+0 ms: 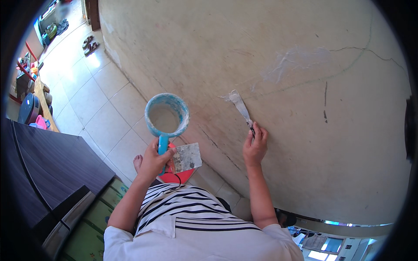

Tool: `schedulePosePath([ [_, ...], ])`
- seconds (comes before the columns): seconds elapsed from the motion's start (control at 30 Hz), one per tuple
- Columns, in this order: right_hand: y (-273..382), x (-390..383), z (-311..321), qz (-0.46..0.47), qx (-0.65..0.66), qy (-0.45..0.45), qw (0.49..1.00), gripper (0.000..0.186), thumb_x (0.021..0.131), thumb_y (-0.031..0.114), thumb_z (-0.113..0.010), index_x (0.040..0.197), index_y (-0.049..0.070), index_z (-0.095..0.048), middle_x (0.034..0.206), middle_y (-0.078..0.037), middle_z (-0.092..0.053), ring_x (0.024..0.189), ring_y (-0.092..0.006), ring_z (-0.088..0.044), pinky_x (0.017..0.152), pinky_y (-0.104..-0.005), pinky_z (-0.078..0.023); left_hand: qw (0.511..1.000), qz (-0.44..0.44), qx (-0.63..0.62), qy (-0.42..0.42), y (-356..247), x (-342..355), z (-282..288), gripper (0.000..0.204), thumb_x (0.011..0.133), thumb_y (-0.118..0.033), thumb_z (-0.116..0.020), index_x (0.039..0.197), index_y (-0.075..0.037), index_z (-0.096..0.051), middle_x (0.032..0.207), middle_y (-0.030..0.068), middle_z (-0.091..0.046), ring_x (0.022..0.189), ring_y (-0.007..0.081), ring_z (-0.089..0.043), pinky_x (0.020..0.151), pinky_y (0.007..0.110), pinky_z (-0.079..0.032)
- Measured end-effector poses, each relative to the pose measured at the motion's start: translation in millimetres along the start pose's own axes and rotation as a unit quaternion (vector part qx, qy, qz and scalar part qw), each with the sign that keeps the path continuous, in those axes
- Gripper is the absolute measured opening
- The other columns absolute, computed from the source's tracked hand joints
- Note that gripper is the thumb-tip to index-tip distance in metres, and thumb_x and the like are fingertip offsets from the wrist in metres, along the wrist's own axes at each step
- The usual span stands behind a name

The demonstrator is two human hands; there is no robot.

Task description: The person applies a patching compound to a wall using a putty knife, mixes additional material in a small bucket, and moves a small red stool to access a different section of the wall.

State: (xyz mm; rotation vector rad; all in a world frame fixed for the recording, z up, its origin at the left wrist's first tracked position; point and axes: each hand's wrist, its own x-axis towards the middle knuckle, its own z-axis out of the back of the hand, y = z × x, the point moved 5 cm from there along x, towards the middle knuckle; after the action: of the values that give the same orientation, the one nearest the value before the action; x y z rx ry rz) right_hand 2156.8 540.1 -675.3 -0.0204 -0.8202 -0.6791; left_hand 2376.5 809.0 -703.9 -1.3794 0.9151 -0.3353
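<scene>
Wall: beige plaster, cracked and stained, fills the space ahead of both hands; a pale smear of fresh filler sits above and right of the right hand, beside a thin dark crack.
Floor: pale tiles to the left of the left hand, a bare foot just below it.
Scoop: blue handled cup, whitish paste inside — kept upright and near the wall, apparently so the paste stays within reach.
Left hand: closed around the scoop's handle, also pinching a wide, paste-crusted scraper as a spare.
Right hand: fingers wrapped on the handle of a narrow putty knife — blade tip pressed flat to the wall, white paste at its end.
</scene>
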Motion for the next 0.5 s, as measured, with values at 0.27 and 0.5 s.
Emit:
schedulePosePath([
  [0.27,8.4,-2.5,-1.9,0.016,0.026,0.026,0.999,0.036,0.094,0.008,-0.064,0.130,0.006,-0.061,0.111,-0.016,-0.061,0.097,-0.0336,-0.065,0.079,-0.0420,-0.056,1.000,0.006,-0.013,0.002,-7.5,-4.7,-2.8,0.028,0.092,-0.010,-0.070,0.110,-0.001,-0.052,0.072,0.0032,-0.059,0.052,0.0105,-0.057,0.044,0.025,-0.045],
  [0.5,1.3,-5.2,23.9,0.015,0.032,-0.016,0.999,0.036,0.095,0.008,-0.063,0.131,0.007,-0.060,0.110,-0.015,-0.060,0.091,-0.0316,-0.065,0.073,-0.0408,-0.055,1.000,0.004,-0.011,0.023,-11.4,-4.7,-1.5,0.027,0.092,-0.011,-0.070,0.109,-0.001,-0.052,0.074,0.0031,-0.059,0.054,0.0103,-0.058,0.044,0.026,-0.046],
])
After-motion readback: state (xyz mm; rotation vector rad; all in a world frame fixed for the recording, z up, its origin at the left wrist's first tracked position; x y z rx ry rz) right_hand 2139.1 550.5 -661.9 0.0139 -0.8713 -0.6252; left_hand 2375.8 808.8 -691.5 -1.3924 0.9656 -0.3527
